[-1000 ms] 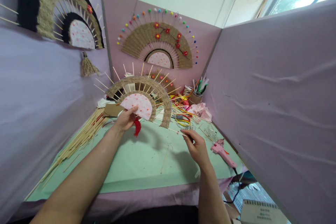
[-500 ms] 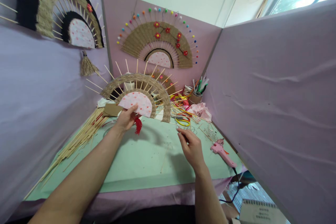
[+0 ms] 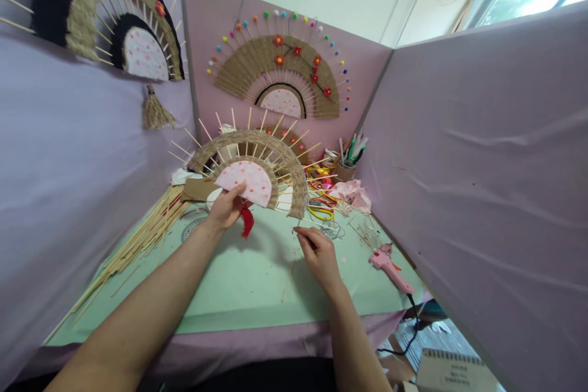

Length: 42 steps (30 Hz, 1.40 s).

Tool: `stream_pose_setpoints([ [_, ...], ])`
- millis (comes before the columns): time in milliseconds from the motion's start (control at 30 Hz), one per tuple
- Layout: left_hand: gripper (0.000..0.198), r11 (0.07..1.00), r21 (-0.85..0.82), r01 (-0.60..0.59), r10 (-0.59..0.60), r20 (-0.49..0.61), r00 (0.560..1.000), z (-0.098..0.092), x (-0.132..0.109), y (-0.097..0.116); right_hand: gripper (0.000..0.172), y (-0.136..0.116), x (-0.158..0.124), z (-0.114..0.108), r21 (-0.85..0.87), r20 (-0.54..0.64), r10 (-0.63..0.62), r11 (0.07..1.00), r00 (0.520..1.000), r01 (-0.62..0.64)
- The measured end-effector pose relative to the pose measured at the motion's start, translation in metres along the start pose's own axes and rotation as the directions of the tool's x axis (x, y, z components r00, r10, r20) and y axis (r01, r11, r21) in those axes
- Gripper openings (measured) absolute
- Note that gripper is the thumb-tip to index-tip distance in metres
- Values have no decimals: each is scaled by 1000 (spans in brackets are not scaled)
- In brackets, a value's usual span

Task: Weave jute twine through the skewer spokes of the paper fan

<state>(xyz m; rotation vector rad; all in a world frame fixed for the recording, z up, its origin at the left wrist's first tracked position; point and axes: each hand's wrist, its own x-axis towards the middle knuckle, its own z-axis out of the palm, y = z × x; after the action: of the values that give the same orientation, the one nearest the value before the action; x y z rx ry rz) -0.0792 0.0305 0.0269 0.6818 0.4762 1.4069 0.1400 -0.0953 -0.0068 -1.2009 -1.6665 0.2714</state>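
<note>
My left hand point(image 3: 225, 209) is closed on the lower edge of a half-round fan point(image 3: 299, 187), its thumb lying over the pink dotted centre piece point(image 3: 244, 181). Thin wooden sticks spread out from that centre through a woven twine band. Below the hand hangs a red tassel point(image 3: 247, 222). Just under the band's right end, my right hand point(image 3: 319, 254) pinches a thin strand point(image 3: 299, 223) that runs up to the fan. Where the strand runs along the band is too fine to make out.
Loose wooden sticks point(image 3: 133, 245) lie along the left. A pink glue gun point(image 3: 390, 268) with a black cord rests at the right edge. Coloured cords point(image 3: 321, 211), crumpled pink cloth point(image 3: 353, 195) and a tool holder point(image 3: 344, 170) sit at the back. Finished fans point(image 3: 220, 76) hang on the partitions.
The fan, in my left hand, sits slightly further right in view and turned a little. My right hand has moved left, in closer under the band's right end.
</note>
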Motion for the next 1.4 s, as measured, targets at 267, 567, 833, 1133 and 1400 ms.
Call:
stream_pose_setpoints([
  [267, 36, 999, 13, 35, -35, 6, 999, 3, -2, 0, 21, 0, 1, -3, 48, -37, 65, 997, 997, -63],
  [567, 40, 1000, 2, 3, -3, -69, 998, -1, 4, 1, 19, -17, -2, -14, 172, 51, 75, 982, 996, -83],
  [833, 25, 999, -42, 2, -6, -103, 995, -4, 7, 8, 24, -22, -6, -31, 164, -76, 200, 969, 977, -185],
  [1133, 28, 999, -35, 32, -36, -124, 992, -1, 5, 9, 32, -13, -5, -34, 152, -147, 208, 971, 967, -185],
  [1400, 32, 1000, -22, -15, 13, -76, 997, 0, 4, 7, 33, -19, -7, -18, 143, 85, 140, 978, 987, -151],
])
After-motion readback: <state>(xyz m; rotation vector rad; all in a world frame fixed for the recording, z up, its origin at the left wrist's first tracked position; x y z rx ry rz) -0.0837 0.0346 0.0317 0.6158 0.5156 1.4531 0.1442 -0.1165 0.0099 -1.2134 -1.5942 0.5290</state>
